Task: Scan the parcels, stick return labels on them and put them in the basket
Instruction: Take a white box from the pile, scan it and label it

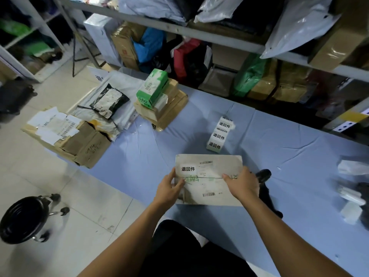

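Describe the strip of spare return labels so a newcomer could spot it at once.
Start at the long table under pale blue cloth. Just beyond the flat white parcel being held lies a strip of white paper labels, apart from it. Only this strip repeats the same bold black characters down its length; the parcel bears just one label.

left hand (pixel 169 188), right hand (pixel 242 185), bare forearms (pixel 127 232), black clothing (pixel 179 256) at lap

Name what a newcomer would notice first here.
The left hand and right hand grip a flat grey parcel, a return label on its upper left corner, over the blue table. Beyond it lies a strip of spare labels; a green box tops a stack at far left.
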`<state>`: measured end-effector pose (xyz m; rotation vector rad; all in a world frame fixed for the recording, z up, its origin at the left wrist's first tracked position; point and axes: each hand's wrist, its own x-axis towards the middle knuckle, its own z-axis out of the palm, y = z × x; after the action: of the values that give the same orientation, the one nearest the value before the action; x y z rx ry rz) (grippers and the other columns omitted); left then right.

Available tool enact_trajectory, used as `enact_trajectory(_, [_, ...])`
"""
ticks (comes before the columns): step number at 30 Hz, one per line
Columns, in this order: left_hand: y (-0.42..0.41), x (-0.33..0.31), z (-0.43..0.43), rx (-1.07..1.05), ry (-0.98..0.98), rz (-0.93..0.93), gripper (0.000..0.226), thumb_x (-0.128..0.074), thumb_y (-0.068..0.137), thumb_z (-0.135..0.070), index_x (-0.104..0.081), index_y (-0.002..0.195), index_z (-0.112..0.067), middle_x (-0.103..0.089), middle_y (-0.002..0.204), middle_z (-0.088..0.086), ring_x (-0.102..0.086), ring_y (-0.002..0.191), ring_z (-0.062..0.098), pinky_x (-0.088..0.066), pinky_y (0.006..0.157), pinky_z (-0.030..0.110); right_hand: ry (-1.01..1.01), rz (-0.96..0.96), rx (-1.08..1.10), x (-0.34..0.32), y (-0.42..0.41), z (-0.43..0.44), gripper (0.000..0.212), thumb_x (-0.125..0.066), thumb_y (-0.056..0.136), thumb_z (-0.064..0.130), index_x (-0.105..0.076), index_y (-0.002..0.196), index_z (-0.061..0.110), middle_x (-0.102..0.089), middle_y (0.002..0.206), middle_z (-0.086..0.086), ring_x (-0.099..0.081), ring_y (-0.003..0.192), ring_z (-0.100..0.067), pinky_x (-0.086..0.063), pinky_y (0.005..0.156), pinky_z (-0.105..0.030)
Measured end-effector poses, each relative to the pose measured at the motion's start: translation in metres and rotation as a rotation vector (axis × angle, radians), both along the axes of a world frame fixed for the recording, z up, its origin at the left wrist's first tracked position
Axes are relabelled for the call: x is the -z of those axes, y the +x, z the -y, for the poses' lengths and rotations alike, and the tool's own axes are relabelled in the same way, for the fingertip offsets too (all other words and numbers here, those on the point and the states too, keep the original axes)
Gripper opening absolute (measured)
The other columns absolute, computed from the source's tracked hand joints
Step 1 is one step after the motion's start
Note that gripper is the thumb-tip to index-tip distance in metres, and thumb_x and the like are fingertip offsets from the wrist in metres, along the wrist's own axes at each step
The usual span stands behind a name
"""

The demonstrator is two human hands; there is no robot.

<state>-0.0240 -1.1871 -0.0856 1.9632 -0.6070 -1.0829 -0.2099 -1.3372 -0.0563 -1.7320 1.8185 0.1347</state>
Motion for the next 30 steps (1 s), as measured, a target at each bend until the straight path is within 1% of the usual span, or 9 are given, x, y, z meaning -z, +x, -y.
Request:
enact_trajectory(4, [-0.005, -0.009, -0.015, -0.061, 0.008, -0.071, 0.059, -0.059, 0.098, -0.026, -0.034, 0.151, -0.032, -0.045, 0.146, -0.004, -0.051, 0.126, 0.017, -0.046, 0.103, 0.034, 0.003, -0.008, 0.002, -0.007, 0.001, -0.013, 0.067, -0.072, 0.081, 0.056, -0.049, 0.130, 0.015, -0.060, 0.127, -0.011, -0.058, 0.115, -0.033, -0.052, 0.087, -0.041])
enact_trajectory(8, [0.013, -0.034, -0.041, -0.156, -0.097, -0.116, 0.062, -0.061, 0.097, -0.025, -0.033, 0.150, -0.040, -0.049, 0.138, 0.000, -0.061, 0.111, 0.016, -0.057, 0.082, 0.028, -0.054, 0.169, -0.013, -0.028, 0.017, -0.028, 0.064, -0.076, 0.077, 0.053, -0.056, 0.126, 0.016, -0.065, 0.120, -0.009, -0.061, 0.108, -0.032, -0.052, 0.085, -0.039])
enact_trajectory(11, [0.049, -0.069, -0.067, -0.234, -0.189, -0.008, 0.061, -0.066, 0.093, -0.030, -0.037, 0.144, -0.049, -0.049, 0.126, -0.007, -0.061, 0.098, 0.015, -0.051, 0.067, 0.019, -0.098, 0.340, -0.029, -0.059, 0.047, -0.039, 0.059, -0.080, 0.074, 0.051, -0.060, 0.119, 0.018, -0.069, 0.116, -0.007, -0.064, 0.105, -0.031, -0.052, 0.085, -0.041])
enact_trajectory(16, [0.129, -0.141, -0.120, -0.279, -0.358, 0.062, 0.066, -0.068, 0.088, -0.033, -0.038, 0.147, -0.040, -0.047, 0.127, -0.005, -0.059, 0.112, 0.017, -0.052, 0.083, 0.019, -0.253, 0.443, -0.115, -0.123, 0.132, -0.081, 0.061, -0.074, 0.071, 0.063, -0.064, 0.119, 0.025, -0.069, 0.117, 0.000, -0.062, 0.110, -0.029, -0.045, 0.078, -0.036])
enact_trajectory(19, [0.190, -0.175, -0.162, -0.299, -0.441, 0.060, 0.068, -0.068, 0.089, -0.025, -0.038, 0.150, -0.032, -0.048, 0.142, 0.008, -0.054, 0.127, 0.023, -0.045, 0.108, 0.041, -0.265, 0.548, -0.159, -0.155, 0.193, -0.118, 0.058, -0.074, 0.071, 0.063, -0.065, 0.114, 0.026, -0.069, 0.113, 0.002, -0.063, 0.105, -0.028, -0.048, 0.079, -0.036])
enact_trajectory(22, [0.252, -0.198, -0.213, -0.310, -0.501, 0.091, 0.065, -0.069, 0.089, -0.023, -0.042, 0.148, -0.031, -0.049, 0.141, 0.009, -0.054, 0.127, 0.020, -0.044, 0.109, 0.040, -0.259, 0.628, -0.214, -0.183, 0.255, -0.164, 0.052, -0.077, 0.072, 0.059, -0.066, 0.107, 0.022, -0.070, 0.106, 0.001, -0.064, 0.100, -0.027, -0.055, 0.083, -0.045])
enact_trajectory(25, [0.310, -0.211, -0.262, -0.321, -0.548, 0.152, 0.052, -0.070, 0.090, -0.025, -0.052, 0.136, -0.042, -0.058, 0.127, -0.015, -0.058, 0.113, -0.006, -0.050, 0.093, 0.015, -0.281, 0.672, -0.266, -0.204, 0.310, -0.209, 0.035, -0.079, 0.072, 0.054, -0.060, 0.087, 0.030, -0.065, 0.087, 0.011, -0.062, 0.088, -0.022, -0.055, 0.075, -0.041])
enact_trajectory(26, [0.329, -0.215, -0.276, -0.317, -0.555, 0.148, 0.050, -0.071, 0.089, -0.026, -0.053, 0.130, -0.047, -0.062, 0.121, -0.021, -0.060, 0.109, -0.007, -0.051, 0.089, 0.014, -0.280, 0.691, -0.280, -0.209, 0.328, -0.221, 0.033, -0.080, 0.072, 0.051, -0.057, 0.083, 0.031, -0.062, 0.081, 0.014, -0.060, 0.086, -0.021, -0.054, 0.074, -0.041])
enact_trajectory(30, [0.410, -0.228, -0.311, -0.326, -0.515, 0.164, 0.059, -0.075, 0.077, -0.042, -0.053, 0.131, -0.050, -0.051, 0.133, 0.002, -0.059, 0.120, 0.017, -0.051, 0.100, 0.035, -0.237, 0.716, -0.326, -0.219, 0.397, -0.252, 0.029, -0.080, 0.074, 0.043, -0.069, 0.093, 0.024, -0.071, 0.087, 0.007, -0.066, 0.086, -0.021, -0.057, 0.076, -0.044])
